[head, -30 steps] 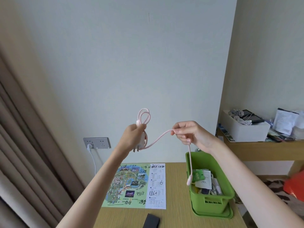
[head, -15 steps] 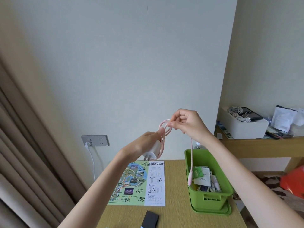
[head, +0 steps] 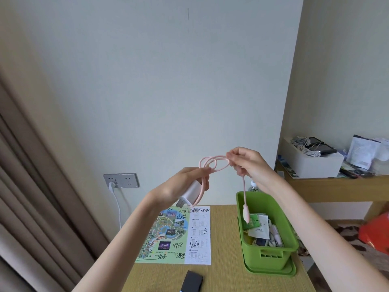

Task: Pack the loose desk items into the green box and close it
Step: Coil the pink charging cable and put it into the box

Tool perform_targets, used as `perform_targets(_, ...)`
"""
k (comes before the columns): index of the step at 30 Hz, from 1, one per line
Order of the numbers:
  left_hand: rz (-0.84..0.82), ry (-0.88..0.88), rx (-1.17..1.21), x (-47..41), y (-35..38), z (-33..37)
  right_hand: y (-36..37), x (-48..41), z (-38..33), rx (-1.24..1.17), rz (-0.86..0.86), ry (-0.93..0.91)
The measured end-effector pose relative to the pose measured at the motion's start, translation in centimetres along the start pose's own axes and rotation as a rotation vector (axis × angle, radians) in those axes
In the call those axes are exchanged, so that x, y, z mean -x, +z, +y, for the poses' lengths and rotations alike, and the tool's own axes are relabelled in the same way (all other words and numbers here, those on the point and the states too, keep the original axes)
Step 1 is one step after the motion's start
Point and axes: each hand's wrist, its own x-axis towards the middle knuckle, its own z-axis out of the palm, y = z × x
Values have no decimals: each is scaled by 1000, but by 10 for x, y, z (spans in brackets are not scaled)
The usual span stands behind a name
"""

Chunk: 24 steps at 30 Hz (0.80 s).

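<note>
A pink cable (head: 212, 163) is seen being wound into loops at centre frame, above a wooden desk (head: 223, 277). The left hand (head: 185, 184) is curled round a white charger (head: 190, 193) and the finished loops. The right hand (head: 246, 163) pinches the cable at the top of the coil, and the free end hangs straight down from it. The connector (head: 246, 214) dangles over the open green box (head: 271, 256) at lower right.

The short tail is best wound in loops of matching size and trapped under the left fingers, so that the bundle is not sprung open. The connector should be tucked in before the coil is lowered into the box. The box is already partly filled with papers and small items, so the bundle is better laid flat, low enough for closing. A green lid (head: 291, 270) appears to lie under the box.

A printed map (head: 174, 234) is spread flat at lower centre, and a dark flat item (head: 192, 281) is cut off by the bottom edge. A wall socket (head: 121, 180) with a white cord plugged in is set at centre left, beside beige curtains (head: 31, 207). At right, a shelf (head: 336, 183) carries a white box (head: 315, 163) of cables and devices, and something red (head: 376, 232) is glimpsed below.
</note>
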Motion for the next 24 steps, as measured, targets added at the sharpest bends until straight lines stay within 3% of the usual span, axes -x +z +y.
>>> perform_targets(6,237,26,264,-2,-18,3,-9,10,20,-29,-14,44)
perform_targets(10,427,28,236,-6,-21,0,0,14,16,99,-25,10)
perform_targets(15,373,77,205,-11,-2,-6,33,15,6,229,-72,-36)
perform_targets(24,464,88,228,-18,6,-6,49,22,2,281,-64,-129)
